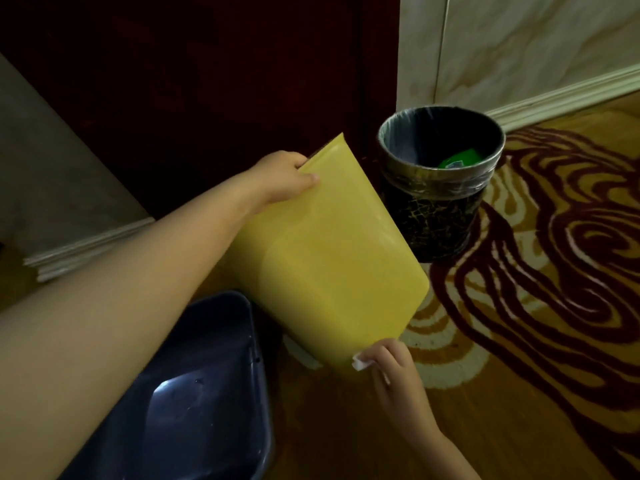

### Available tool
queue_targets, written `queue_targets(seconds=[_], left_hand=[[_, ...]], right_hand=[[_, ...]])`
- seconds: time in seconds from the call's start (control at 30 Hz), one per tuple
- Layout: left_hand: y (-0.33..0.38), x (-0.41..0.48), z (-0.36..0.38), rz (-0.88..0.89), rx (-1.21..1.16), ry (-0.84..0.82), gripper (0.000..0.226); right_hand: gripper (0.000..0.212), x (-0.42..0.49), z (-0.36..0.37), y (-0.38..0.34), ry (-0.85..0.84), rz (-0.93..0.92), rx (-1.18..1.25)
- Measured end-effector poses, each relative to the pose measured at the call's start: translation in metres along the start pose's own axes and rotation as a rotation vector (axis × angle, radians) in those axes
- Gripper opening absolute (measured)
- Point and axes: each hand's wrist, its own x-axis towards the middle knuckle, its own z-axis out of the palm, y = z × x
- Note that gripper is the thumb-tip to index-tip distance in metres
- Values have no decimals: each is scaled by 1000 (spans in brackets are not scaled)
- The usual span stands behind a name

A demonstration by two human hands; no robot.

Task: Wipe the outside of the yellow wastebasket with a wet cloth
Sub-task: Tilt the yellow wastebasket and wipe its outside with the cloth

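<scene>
The yellow wastebasket (329, 251) is held tilted in the air, its rim away from me and its base toward me. My left hand (280, 178) grips its rim at the upper left, thumb on the outer wall. My right hand (394, 368) holds a small white cloth (360, 362) pressed against the lower corner of the basket near its base. Most of the cloth is hidden inside my fingers.
A dark blue plastic basin (207, 393) sits on the floor below my left arm. A black round bin (440, 181) with a liner and a green item inside stands behind the basket. Patterned red and gold carpet (536, 271) spreads to the right; a dark wooden door is behind.
</scene>
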Motion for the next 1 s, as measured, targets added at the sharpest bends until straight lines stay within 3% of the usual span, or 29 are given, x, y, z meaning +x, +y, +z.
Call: queue_targets(seconds=[0.1, 0.2, 0.33, 0.53, 0.63, 0.73, 0.8, 0.93, 1.0], left_hand=[[14, 2, 8, -29, 96, 88, 17], [12, -4, 10, -29, 14, 119, 20], [-7, -40, -4, 103, -158, 138, 16], [-70, -82, -8, 90, -449, -63, 9], [-91, -87, -12, 81, -538, -114, 20], [-106, -89, -21, 91, -576, -204, 41], [-110, -90, -28, 84, -575, -279, 36], [-96, -88, -40, 123, -618, -427, 65], [-72, -83, -43, 130, -615, -384, 55]], right_hand=[[28, 1, -6, -9, 43, 22, 37], [32, 11, -17, -24, 221, 96, 121], [43, 35, -39, -48, 392, 181, 204], [21, 60, -58, -90, 462, 41, 256], [22, 65, -55, -103, 465, 62, 267], [23, 80, -60, -114, 584, 61, 233], [16, 99, -66, -119, 647, 49, 178], [10, 127, -55, -121, 413, 141, 28], [12, 127, -45, -122, 392, 131, -11]])
